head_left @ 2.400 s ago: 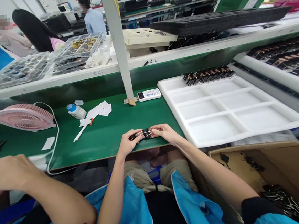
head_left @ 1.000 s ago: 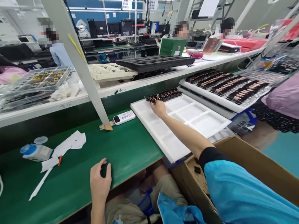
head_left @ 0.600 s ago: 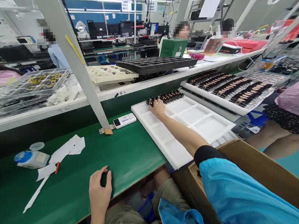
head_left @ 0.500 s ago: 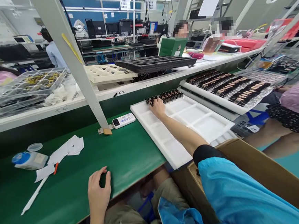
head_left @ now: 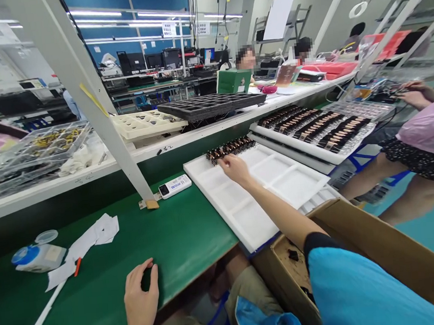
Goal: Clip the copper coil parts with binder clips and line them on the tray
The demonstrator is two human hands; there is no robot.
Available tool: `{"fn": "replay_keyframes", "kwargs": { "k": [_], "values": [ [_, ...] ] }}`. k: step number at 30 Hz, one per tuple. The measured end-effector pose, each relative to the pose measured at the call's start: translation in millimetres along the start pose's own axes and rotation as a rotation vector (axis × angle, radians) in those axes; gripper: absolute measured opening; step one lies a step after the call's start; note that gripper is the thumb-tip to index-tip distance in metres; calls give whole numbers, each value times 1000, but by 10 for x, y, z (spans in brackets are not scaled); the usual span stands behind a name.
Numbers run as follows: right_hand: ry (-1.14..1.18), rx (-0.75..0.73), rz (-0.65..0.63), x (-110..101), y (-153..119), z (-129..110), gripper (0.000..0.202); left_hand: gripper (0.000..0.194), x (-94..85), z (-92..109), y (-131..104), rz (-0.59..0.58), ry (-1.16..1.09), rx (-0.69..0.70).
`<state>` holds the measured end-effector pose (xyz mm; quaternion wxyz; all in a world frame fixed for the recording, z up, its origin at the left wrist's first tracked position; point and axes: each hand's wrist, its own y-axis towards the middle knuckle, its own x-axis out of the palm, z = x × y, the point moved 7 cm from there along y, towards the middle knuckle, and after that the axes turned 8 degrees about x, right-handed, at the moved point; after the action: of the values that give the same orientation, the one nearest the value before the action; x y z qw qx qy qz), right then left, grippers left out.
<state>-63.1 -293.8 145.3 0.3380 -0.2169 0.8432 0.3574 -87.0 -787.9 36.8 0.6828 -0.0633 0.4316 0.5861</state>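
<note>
My right hand reaches over the white compartment tray, its fingers curled together at the near side of a row of small black parts with copper-coloured pieces. Whatever the fingertips may hold is hidden or too small to name. The parts stand side by side along the tray's far edge. Over the green table's front edge, my left hand hovers or rests with thumb and fingers apart and nothing between them. Left of the tray lies a white device with a dark display.
An open cardboard box stands below the tray, with black bits inside. More filled trays are to the right, beside a seated co-worker. A slanted post, a blue-capped bottle and paper strips are on the left.
My right hand has drawn back slightly from the row of black parts, exposing more of it. My left hand keeps its pose. The view has shifted, and more of the box's inside shows.
</note>
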Motion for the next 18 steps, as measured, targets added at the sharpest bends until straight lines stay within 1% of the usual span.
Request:
{"fn": "replay_keyframes", "kwargs": {
  "k": [1,2,3,4,5,6,7,8,9,10,11,12,13,14,15,16,18],
  "values": [
    [55,-24,80,-298,-191,98,41,35,7,7,-4,-1,8,14],
    [98,-12,190,-620,-416,276,44,36,14,23,-6,0,19,36],
    [129,41,304,-929,-675,532,43,35,18,42,-7,3,31,60],
    [131,124,410,-1199,-966,850,39,35,21,65,-7,9,45,84],
    [91,239,489,-1407,-1283,1212,35,34,25,89,-6,13,58,107],
    [27,381,540,-1546,-1626,1601,34,33,27,113,-5,16,72,129],
    [-37,527,553,-1608,-1988,1988,35,33,32,133,-3,14,85,148],
    [-90,651,498,-1576,-2346,2347,36,33,38,146,-2,10,98,165],
    [-134,743,338,-1432,-2685,2662,35,33,43,152,-2,7,111,183],
    [-172,807,110,-1201,-3023,2916,31,33,50,147,-2,1,126,199],
    [-195,842,-70,-970,-3362,3089,29,34,60,130,-3,-8,143,212],
    [-188,870,-256,-719,-3689,3192,25,34,75,101,-2,-23,162,219],
    [-180,899,-399,-500,-3982,3234,19,34,94,62,0,-42,182,218],
    [-171,910,-481,-332,-4207,3220,16,35,112,19,3,-61,198,211],
    [-162,911,-522,-208,-4364,3174,15,35,130,-22,7,-82,208,199],
    [-156,903,-523,-132,-4453,3110,15,35,140,-52,12,-93,212,186],
    [-140,865,-477,-82,-4481,2980,16,35,139,-70,20,-93,197,167]
  ]
}}
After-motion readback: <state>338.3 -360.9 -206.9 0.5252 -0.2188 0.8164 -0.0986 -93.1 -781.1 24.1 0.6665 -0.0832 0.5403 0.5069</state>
